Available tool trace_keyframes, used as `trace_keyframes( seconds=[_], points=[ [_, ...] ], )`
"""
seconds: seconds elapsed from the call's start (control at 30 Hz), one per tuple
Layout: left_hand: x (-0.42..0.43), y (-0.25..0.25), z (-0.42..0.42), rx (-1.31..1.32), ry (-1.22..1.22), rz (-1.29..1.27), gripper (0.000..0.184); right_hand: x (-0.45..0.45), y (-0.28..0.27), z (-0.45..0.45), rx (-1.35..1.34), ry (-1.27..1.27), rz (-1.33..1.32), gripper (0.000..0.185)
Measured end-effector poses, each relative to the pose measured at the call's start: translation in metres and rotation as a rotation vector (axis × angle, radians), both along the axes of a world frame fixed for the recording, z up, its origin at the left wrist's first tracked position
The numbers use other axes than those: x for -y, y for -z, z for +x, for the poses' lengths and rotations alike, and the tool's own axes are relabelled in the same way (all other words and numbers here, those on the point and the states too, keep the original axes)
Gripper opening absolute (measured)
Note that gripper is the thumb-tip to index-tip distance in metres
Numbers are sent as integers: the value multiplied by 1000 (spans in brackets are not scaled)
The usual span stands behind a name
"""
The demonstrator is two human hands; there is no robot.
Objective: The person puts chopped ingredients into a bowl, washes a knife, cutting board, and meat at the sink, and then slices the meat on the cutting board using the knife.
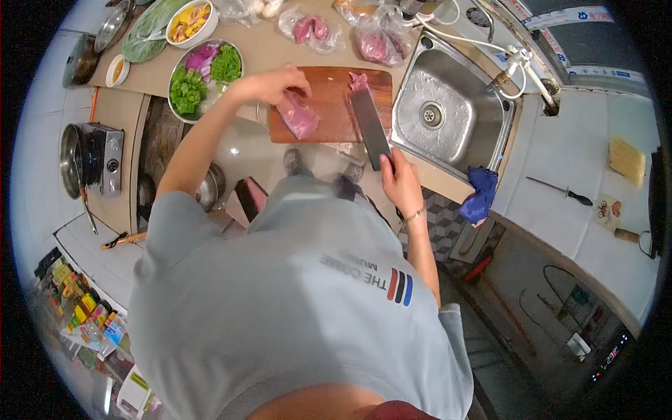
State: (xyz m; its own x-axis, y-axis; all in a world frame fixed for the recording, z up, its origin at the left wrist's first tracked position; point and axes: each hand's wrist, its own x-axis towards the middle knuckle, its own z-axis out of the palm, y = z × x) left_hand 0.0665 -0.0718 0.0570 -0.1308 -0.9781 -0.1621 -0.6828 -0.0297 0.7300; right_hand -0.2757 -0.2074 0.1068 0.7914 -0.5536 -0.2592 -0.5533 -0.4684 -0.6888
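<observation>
1. The left hand (278, 85) has its fingers bent downward at the far end of the large meat piece (301, 122); whether they pinch it or only rest against it, I cannot tell.
2. The right hand (403, 185) is closed round the handle of the broad knife (369, 124). The blade crosses the cutting board's right part and runs out past its near edge.
3. The large meat piece lies toward the near left corner of the cutting board (331, 105). The small meat piece (358, 82) is by the far edge, right of the middle, at the blade's far end.
4. The board lies along the near edge of the bench (273, 57), with the metal sink (455, 98) just beside its right edge. A blue cloth (480, 196) hangs at the sink's near right corner.
5. Left of the board, near the bench edge, stands the vegetable bowl (239, 54) with chopped greens and purple pieces. Behind it is the white bowl (190, 43) of yellow pieces; farther left, the small bowl (117, 71).
6. Beyond the board's far edge are two bags of meat: the left bag (312, 31) and the right bag (382, 43).
</observation>
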Motion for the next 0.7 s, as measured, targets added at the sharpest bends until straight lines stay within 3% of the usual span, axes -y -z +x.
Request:
trace_keyframes(
  seconds=[0.07, 0.13, 0.37, 0.47, 0.53, 0.57, 0.63, 0.7],
  points=[
    [-15, 1, -14, 97, 62, -65, 43, -3, 7, 23, 62, -47, 1, 19],
    [-22, 2, -25, 246, 19, 25, 51, -6, 19, 48, 129, -92, 3, 20],
    [-36, 13, -40, 326, -38, -97, 41, 5, 59, 71, 202, -158, -94, 19],
    [-38, 20, -42, 122, -67, -182, 33, 11, 58, 55, 222, -88, 6, 19],
    [-36, 6, -52, -196, -240, -30, 33, 15, 60, 48, 75, -82, 47, 19],
    [-34, 4, -59, -193, -234, -34, 33, 14, 61, 44, 78, -77, 42, 19],
    [-27, 6, -71, -434, -472, -174, 33, 11, 58, 40, 21, -7, 173, 20],
    [-18, 10, -81, -383, -526, -166, 33, 7, 61, 35, 55, 3, 178, 21]
  ],
)
